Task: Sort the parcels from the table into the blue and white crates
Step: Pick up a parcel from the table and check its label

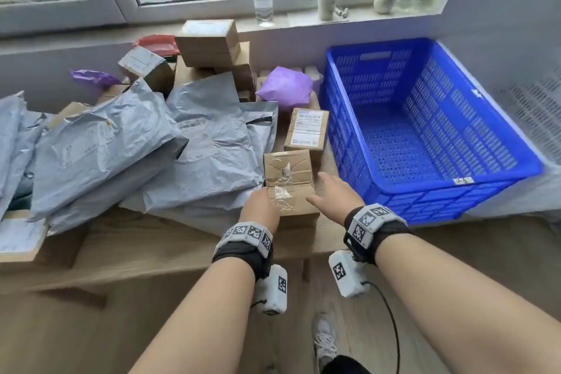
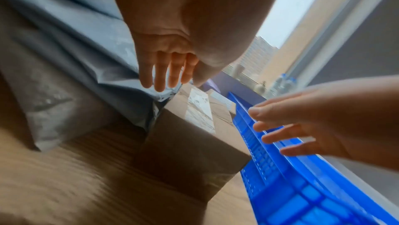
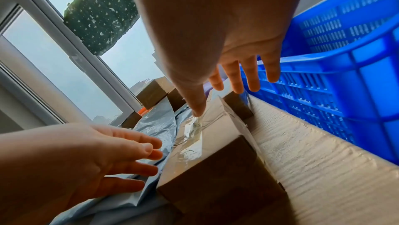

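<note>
Hands flank taped cardboard box (image 1: 288, 185) at surface (image 1: 151, 252) front edge, 6 o'clock of the pile. Left hand (image 1: 261, 202) at its left side, fingers straight and spread, gripping nothing; contact unclear. Right hand (image 1: 335, 191) at its right, fingers splayed, thumb tip on the tape on top. Blue crate (image 1: 425, 130) at 3 o'clock, small white tag on near rim, writing unreadable. Labelled box (image 1: 307, 129) at 12 o'clock of taped box: barcode label, text too small. Grey mailer bags (image 1: 121, 146) at 9 o'clock.
</note>
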### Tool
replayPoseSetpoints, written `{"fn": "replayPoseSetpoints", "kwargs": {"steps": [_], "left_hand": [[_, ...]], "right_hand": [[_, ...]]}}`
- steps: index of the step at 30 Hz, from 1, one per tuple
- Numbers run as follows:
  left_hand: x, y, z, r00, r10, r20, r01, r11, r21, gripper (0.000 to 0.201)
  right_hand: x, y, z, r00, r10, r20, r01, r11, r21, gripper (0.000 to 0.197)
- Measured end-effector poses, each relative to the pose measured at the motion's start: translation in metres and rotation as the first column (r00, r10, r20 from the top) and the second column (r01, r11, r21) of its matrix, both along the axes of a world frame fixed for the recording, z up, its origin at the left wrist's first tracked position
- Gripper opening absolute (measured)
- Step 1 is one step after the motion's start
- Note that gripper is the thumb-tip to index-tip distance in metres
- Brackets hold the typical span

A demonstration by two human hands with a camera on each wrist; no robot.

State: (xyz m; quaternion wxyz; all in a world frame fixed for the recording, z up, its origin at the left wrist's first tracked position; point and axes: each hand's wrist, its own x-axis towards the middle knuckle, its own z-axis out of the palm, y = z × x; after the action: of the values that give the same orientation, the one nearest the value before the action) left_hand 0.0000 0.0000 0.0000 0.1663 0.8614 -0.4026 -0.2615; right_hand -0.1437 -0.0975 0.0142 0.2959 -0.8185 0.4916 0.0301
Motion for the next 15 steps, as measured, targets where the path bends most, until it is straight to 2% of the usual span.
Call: {"fn": "replayPoseSetpoints", "kwargs": {"steps": [5,10,13,15], "left_hand": [[-0.002,-0.012,-0.016,0.987,0.150,-0.059,-0.141,0.981,0.132,0.030],[-0.005,-0.013,-0.021,0.963,0.222,-0.151,-0.199,0.968,0.152,0.033],[-0.003,-0.017,-0.017,0.931,0.285,-0.226,-0.276,0.959,0.073,0.037],[-0.003,-0.018,-0.013,0.899,0.331,-0.285,-0.351,0.936,-0.018,0.033]], "right_hand": [[0.009,-0.023,-0.017,0.999,0.042,-0.007,-0.041,0.992,0.117,0.060],[0.009,-0.025,-0.022,1.000,0.001,0.018,-0.005,0.982,0.191,0.057],[0.005,-0.026,-0.022,0.996,-0.057,0.063,0.042,0.974,0.221,0.065],[0.000,-0.027,-0.024,0.988,-0.120,0.100,0.092,0.965,0.246,0.064]]}}
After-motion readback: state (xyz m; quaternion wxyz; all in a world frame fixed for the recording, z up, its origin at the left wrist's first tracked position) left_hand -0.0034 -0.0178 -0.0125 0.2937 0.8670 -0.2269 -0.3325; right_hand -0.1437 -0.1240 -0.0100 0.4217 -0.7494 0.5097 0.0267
